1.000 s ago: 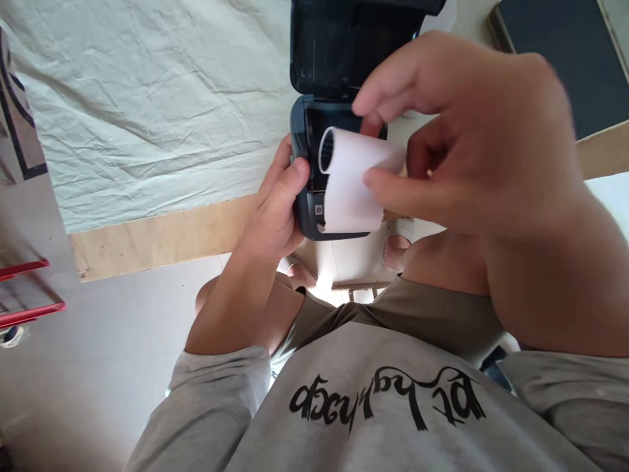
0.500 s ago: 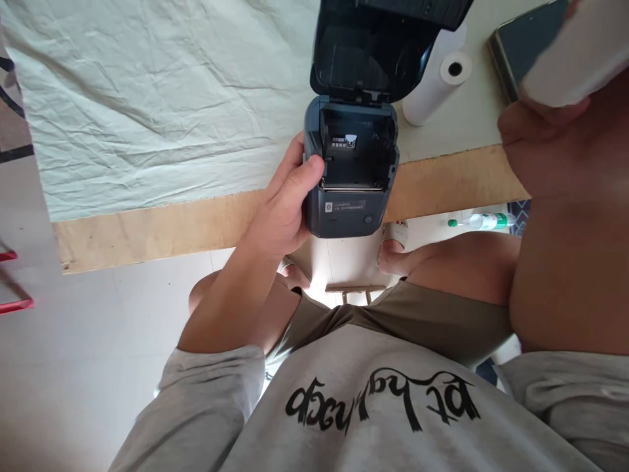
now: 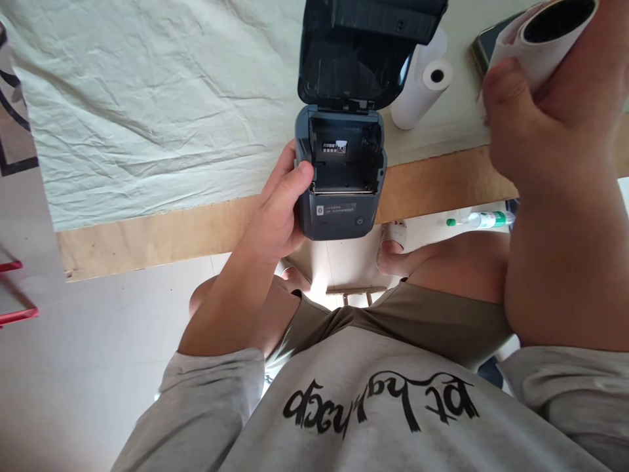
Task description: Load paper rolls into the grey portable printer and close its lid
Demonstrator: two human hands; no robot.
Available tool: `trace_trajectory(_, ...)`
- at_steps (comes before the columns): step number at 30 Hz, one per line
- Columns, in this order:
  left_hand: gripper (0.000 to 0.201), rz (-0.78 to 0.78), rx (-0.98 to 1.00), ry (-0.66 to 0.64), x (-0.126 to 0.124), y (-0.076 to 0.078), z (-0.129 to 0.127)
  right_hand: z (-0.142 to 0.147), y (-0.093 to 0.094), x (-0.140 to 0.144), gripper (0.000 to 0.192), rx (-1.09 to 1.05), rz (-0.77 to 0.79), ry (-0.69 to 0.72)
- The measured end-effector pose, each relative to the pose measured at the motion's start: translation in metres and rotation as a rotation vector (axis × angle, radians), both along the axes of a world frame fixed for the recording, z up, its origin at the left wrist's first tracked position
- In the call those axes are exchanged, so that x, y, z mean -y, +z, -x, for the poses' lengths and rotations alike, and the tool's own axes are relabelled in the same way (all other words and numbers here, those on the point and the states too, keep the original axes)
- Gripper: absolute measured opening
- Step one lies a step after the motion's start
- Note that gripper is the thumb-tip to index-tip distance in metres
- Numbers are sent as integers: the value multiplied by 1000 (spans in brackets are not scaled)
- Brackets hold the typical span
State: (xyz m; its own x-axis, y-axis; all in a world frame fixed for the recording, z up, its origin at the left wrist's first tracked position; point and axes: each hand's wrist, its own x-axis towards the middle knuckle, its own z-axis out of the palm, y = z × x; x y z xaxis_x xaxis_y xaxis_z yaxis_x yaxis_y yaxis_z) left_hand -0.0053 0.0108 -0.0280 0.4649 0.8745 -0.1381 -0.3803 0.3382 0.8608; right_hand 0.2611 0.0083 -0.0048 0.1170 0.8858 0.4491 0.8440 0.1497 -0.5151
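A dark blue-grey label printer [image 3: 339,213] is gripped by my left hand [image 3: 282,203], thumb over its left rim and fingers behind. Its black lid [image 3: 354,65] stands swung open, and the paper bay shows no roll inside, only a small printed sticker on the back wall. At the upper right, my right hand [image 3: 531,111] is closed around a white paper roll [image 3: 511,49], whose dark hollow core faces up. Behind the printer, another white roll [image 3: 417,98] lies on the cloth, its end with a small dark core towards me.
A dark phone-like device [image 3: 486,46] lies beside the right hand, partly covered. Pale green cloth [image 3: 171,98] covers the table, with a bare wooden edge [image 3: 147,236] along the front. On the floor are a plastic bottle [image 3: 484,220] and a red frame [image 3: 19,316] at left.
My right hand has turned and come lower and leftward, so the held roll's open core now shows. The printer in my left hand has shifted slightly left.
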Motion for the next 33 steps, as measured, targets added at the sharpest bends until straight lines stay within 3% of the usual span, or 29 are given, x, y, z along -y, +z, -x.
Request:
trace_trajectory(2, 31, 5, 12, 11, 0, 0, -1, -2, 5, 1, 50, 116, -29, -42)
trace_trajectory(5, 31, 6, 8, 14, 1, 0, -1, -2, 8, 2, 42, 72, -13, -61)
trace_trajectory(8, 33, -1, 3, -1, 1, -1, 0, 1, 5, 0, 54, 70, 29, -90)
trace_trajectory(16, 32, -6, 37, -23, 0, -1, 1, 5, 2, -6, 73, 133, 318, -264)
trace_trajectory(19, 32, 3, 35, -24, 0, -1, 1, 12, 10, 5, 66, 180, 45, -157)
trace_trajectory(21, 33, 6, 26, -11, 0, -1, 1, 20, 12, 14, 46, 189, -173, -61)
trace_trajectory(23, 35, 8, 7, -2, 1, 0, 0, 29, 11, 21, 32, 131, -258, 14)
trace_trajectory(27, 39, 5, -37, -5, 1, 2, -1, 43, 3, 20, 46, 48, -155, 120)
trace_trajectory(30, 38, -12, -59, 14, 0, 1, -1, 47, -1, 9, 58, 75, 62, 35)
trace_trajectory(33, 36, -19, -49, 30, 0, -1, -2, 47, -2, 0, 57, 120, 228, -43)
